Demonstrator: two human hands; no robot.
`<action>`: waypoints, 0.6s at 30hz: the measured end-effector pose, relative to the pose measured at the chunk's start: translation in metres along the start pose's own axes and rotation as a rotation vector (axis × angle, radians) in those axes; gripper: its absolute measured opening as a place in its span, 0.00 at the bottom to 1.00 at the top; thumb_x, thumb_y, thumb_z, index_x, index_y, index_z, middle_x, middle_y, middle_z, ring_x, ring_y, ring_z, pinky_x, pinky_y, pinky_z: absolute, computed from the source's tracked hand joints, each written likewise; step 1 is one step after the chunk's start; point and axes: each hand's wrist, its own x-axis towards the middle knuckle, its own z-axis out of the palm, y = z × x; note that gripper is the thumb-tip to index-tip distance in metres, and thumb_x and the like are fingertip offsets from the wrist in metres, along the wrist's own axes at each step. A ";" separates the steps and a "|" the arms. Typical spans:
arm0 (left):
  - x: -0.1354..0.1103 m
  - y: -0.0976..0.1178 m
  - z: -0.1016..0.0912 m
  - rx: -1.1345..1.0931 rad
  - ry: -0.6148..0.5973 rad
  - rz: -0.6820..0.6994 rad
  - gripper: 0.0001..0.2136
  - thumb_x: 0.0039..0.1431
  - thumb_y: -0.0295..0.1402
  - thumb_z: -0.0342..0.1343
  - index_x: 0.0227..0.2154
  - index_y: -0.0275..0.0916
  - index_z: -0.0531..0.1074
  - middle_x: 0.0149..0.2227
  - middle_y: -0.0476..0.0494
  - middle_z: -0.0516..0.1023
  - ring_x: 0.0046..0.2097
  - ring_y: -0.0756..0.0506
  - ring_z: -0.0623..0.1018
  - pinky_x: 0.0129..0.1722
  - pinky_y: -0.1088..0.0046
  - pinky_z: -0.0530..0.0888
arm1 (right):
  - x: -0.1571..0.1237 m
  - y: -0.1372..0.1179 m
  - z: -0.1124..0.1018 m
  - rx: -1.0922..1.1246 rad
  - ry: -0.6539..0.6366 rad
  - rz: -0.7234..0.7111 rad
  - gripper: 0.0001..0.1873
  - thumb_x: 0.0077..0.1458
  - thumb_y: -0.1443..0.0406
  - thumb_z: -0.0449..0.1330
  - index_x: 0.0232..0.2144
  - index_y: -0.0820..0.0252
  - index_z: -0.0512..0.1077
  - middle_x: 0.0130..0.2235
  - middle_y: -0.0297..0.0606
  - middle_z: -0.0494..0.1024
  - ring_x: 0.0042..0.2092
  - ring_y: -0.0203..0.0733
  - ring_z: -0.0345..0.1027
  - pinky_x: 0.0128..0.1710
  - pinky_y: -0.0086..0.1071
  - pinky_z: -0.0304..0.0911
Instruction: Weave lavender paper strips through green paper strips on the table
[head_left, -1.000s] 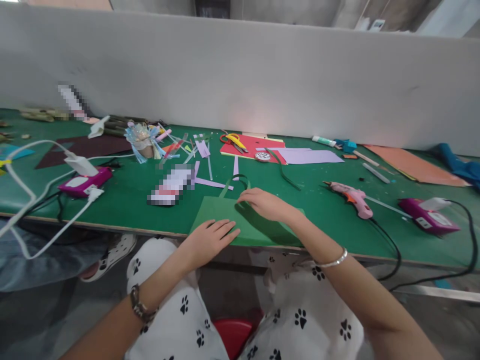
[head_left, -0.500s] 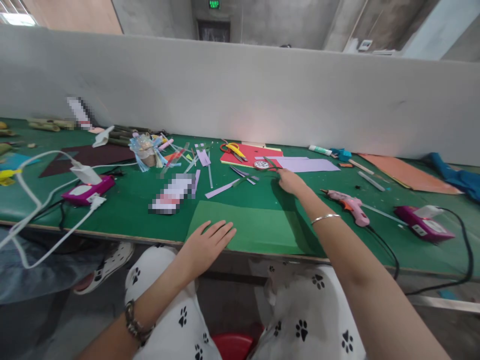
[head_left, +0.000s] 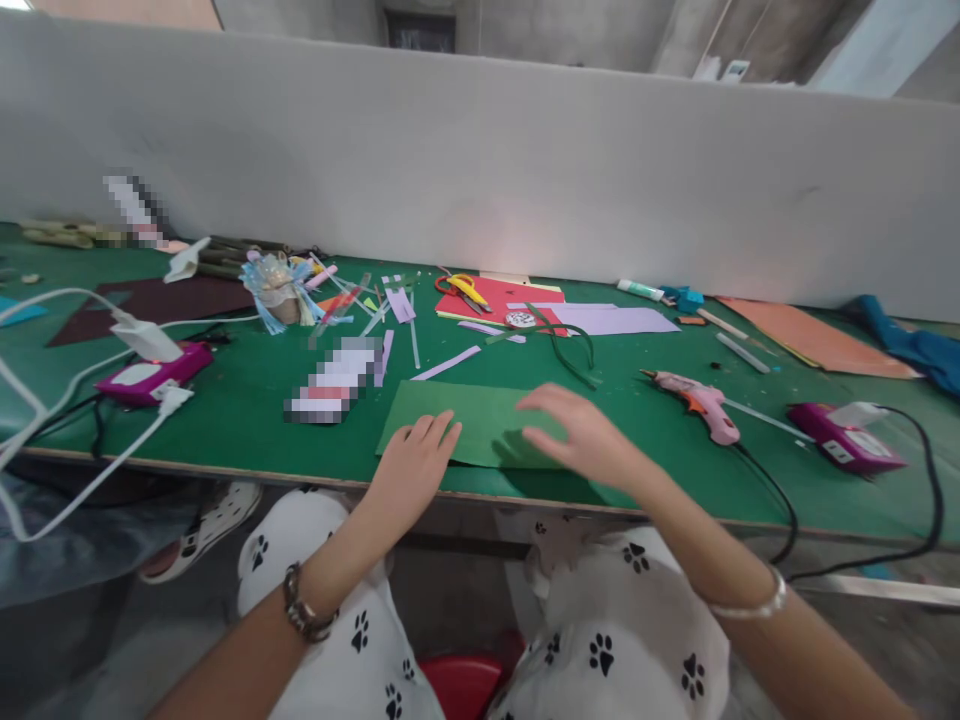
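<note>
A green paper sheet (head_left: 480, 420) lies flat at the near edge of the green table (head_left: 247, 390). My left hand (head_left: 411, 464) rests flat on the sheet's left corner, fingers spread, holding nothing. My right hand (head_left: 581, 432) hovers just above the sheet's right part with fingers apart and empty. A dark green paper strip (head_left: 570, 348) lies curled on the table beyond the sheet.
A pink glue gun (head_left: 694, 393) lies right of my hands, its cord running off the edge. Scissors (head_left: 461, 288) sit on red paper (head_left: 502, 296), beside lilac paper (head_left: 607, 320) and several loose strips. Purple boxes (head_left: 146, 374) (head_left: 847, 436) with cables stand at both sides.
My right hand reached out to the middle of the table, left the green strip there, and has come back over the green sheet. The left hand stayed on the sheet.
</note>
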 end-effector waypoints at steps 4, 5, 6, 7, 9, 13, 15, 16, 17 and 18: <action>0.006 0.004 -0.002 -0.093 0.017 0.082 0.17 0.57 0.20 0.45 0.48 0.35 0.66 0.53 0.35 0.67 0.48 0.43 0.71 0.40 0.67 0.72 | -0.028 -0.028 0.033 0.047 -0.065 -0.101 0.10 0.53 0.66 0.55 0.39 0.61 0.68 0.38 0.43 0.72 0.41 0.42 0.66 0.40 0.37 0.64; 0.007 0.004 -0.002 -0.134 0.020 0.127 0.15 0.58 0.22 0.46 0.47 0.35 0.67 0.51 0.36 0.69 0.47 0.43 0.71 0.40 0.67 0.72 | -0.030 -0.029 0.039 0.057 -0.047 -0.083 0.09 0.53 0.67 0.55 0.38 0.61 0.68 0.38 0.43 0.72 0.40 0.43 0.65 0.40 0.38 0.64; 0.008 0.004 -0.002 -0.180 0.017 0.166 0.12 0.58 0.24 0.47 0.44 0.36 0.68 0.48 0.38 0.71 0.44 0.44 0.72 0.38 0.68 0.72 | -0.031 -0.028 0.043 0.070 -0.033 -0.061 0.09 0.53 0.67 0.55 0.38 0.61 0.68 0.38 0.43 0.72 0.40 0.43 0.65 0.40 0.38 0.63; 0.009 0.003 -0.002 -0.230 0.012 0.192 0.10 0.59 0.25 0.47 0.41 0.37 0.69 0.44 0.41 0.73 0.42 0.45 0.73 0.37 0.69 0.71 | -0.031 -0.026 0.045 0.081 -0.024 -0.044 0.08 0.53 0.67 0.55 0.38 0.61 0.69 0.38 0.43 0.72 0.40 0.43 0.65 0.40 0.38 0.63; 0.010 0.002 0.000 -0.322 0.016 0.193 0.07 0.59 0.26 0.48 0.37 0.37 0.70 0.38 0.45 0.74 0.39 0.47 0.73 0.35 0.72 0.70 | -0.028 -0.023 0.045 0.093 -0.027 -0.020 0.09 0.52 0.67 0.55 0.38 0.61 0.68 0.39 0.43 0.72 0.40 0.43 0.64 0.40 0.38 0.63; 0.009 -0.002 0.007 -0.346 0.104 0.183 0.06 0.59 0.27 0.48 0.31 0.36 0.70 0.33 0.47 0.74 0.37 0.48 0.73 0.33 0.74 0.68 | -0.018 -0.019 0.044 0.072 -0.028 0.005 0.09 0.52 0.66 0.57 0.38 0.60 0.69 0.38 0.42 0.72 0.39 0.43 0.63 0.40 0.38 0.61; 0.009 -0.004 0.010 -0.297 0.126 0.229 0.07 0.60 0.27 0.47 0.29 0.35 0.70 0.31 0.47 0.74 0.35 0.47 0.72 0.30 0.73 0.67 | -0.014 -0.017 0.045 0.052 -0.015 0.010 0.07 0.52 0.67 0.57 0.36 0.60 0.70 0.36 0.41 0.72 0.38 0.42 0.63 0.39 0.37 0.61; 0.010 -0.005 0.011 -0.282 0.137 0.252 0.07 0.60 0.27 0.47 0.29 0.35 0.69 0.30 0.47 0.73 0.34 0.47 0.72 0.29 0.74 0.66 | -0.012 -0.016 0.047 0.043 -0.010 0.007 0.06 0.52 0.67 0.57 0.35 0.60 0.71 0.35 0.41 0.72 0.37 0.42 0.63 0.38 0.36 0.61; 0.010 -0.007 0.012 -0.275 0.149 0.272 0.07 0.60 0.28 0.47 0.29 0.35 0.69 0.30 0.47 0.73 0.33 0.47 0.71 0.28 0.74 0.65 | -0.011 -0.015 0.048 0.035 -0.006 -0.003 0.05 0.52 0.67 0.57 0.34 0.60 0.71 0.34 0.40 0.72 0.37 0.41 0.62 0.38 0.35 0.60; 0.010 -0.008 0.013 -0.273 0.165 0.285 0.07 0.60 0.28 0.47 0.29 0.35 0.69 0.30 0.47 0.72 0.33 0.47 0.71 0.27 0.74 0.64 | -0.010 -0.014 0.049 0.027 -0.004 -0.016 0.05 0.53 0.67 0.56 0.33 0.60 0.71 0.34 0.40 0.73 0.36 0.41 0.62 0.37 0.34 0.60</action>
